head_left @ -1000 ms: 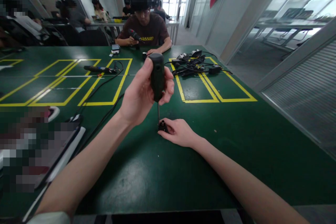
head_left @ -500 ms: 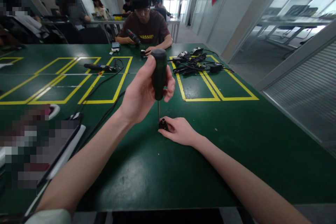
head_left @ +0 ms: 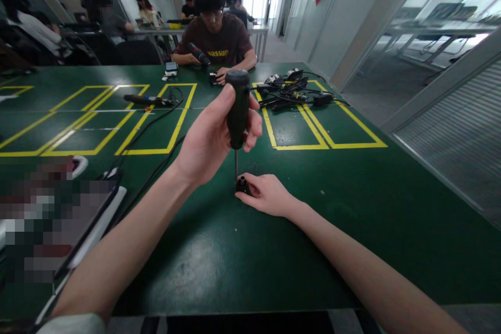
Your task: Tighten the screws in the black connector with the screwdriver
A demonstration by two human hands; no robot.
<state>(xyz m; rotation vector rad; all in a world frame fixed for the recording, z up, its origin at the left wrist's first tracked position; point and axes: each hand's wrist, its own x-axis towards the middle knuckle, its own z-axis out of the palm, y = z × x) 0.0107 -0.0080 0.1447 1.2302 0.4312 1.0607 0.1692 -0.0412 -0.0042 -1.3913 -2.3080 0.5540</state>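
Note:
My left hand (head_left: 207, 138) is wrapped round the thick dark handle of a screwdriver (head_left: 237, 109), held upright. Its thin shaft points straight down, and the tip meets a small black part (head_left: 243, 186) on the green table (head_left: 203, 266); the exact contact point is too small to make out. A short round metal piece stands up from that part's top. With thumb and fingers, my right hand (head_left: 268, 195) pinches the black part from the right, resting low against the tabletop.
A heap of black cables and connectors (head_left: 293, 91) lies at the back right, over yellow tape outlines. An electric screwdriver (head_left: 146, 99) with its cord is at the back left. A blurred-out device (head_left: 74, 219) lies left. Across the table, a person (head_left: 215, 36) holds a power tool.
Both hands stay at the same spot on the screwdriver and black part. The fingers on the handle have shifted very slightly.

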